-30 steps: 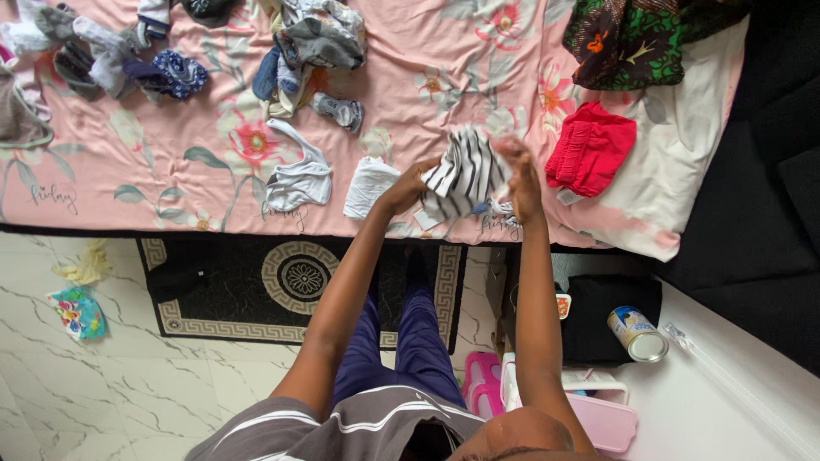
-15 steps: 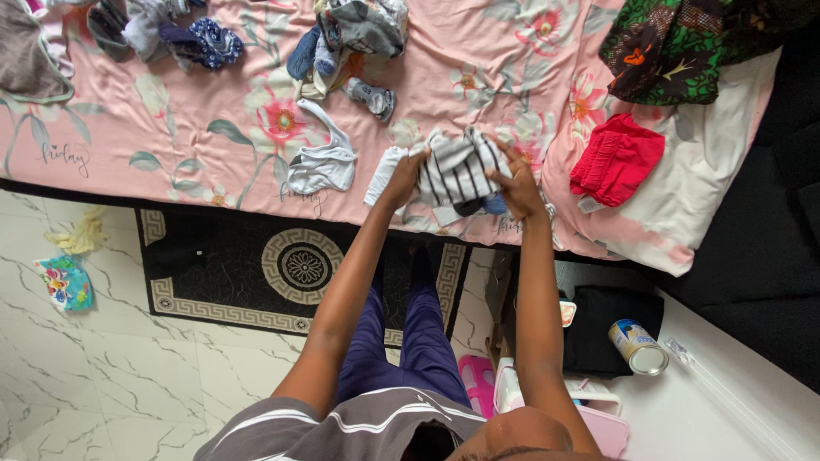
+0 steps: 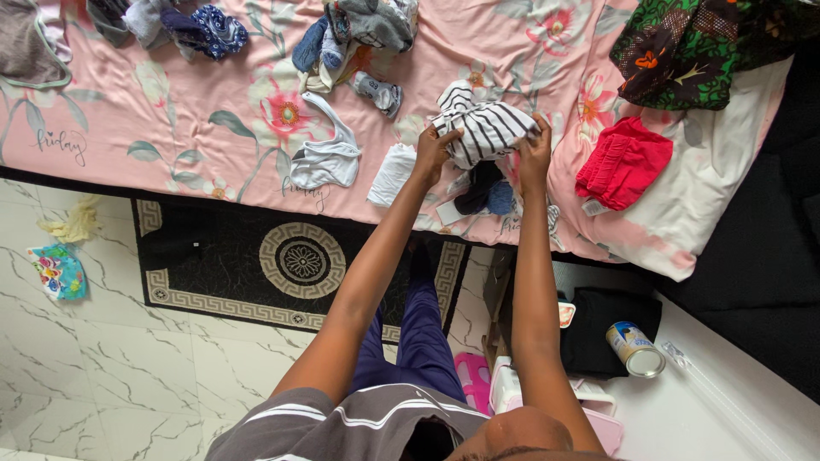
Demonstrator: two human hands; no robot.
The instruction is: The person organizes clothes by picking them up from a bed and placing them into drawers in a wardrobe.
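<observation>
From the head camera, looking straight down, both arms reach up the middle of the frame to a bed covered by a pink flowered sheet [image 3: 213, 111]. The left hand [image 3: 433, 154] and the right hand [image 3: 535, 152] are each closed on a black-and-white striped garment [image 3: 485, 128], the left pinching its left edge and the right its right edge, so the cloth hangs bunched between them just above centre of the frame. Under the garment, on the sheet, lies a small dark blue piece of clothing [image 3: 483, 192] (partly hidden by the striped cloth and the hands). Just left of the left hand rests a folded white cloth [image 3: 391, 173], and further left a pale grey top [image 3: 325, 158] lies flat. Along the top edge sits a heap of mixed blue and grey clothes [image 3: 350, 38]. To the right of the right hand a red folded garment [image 3: 623, 162] lies on the sheet, with a green patterned fabric [image 3: 683, 47] in the upper right corner. In the lower half a black rug [image 3: 290, 265] with a round pattern lies on the marble floor, and a tin can [image 3: 636, 348] stands at lower right.
</observation>
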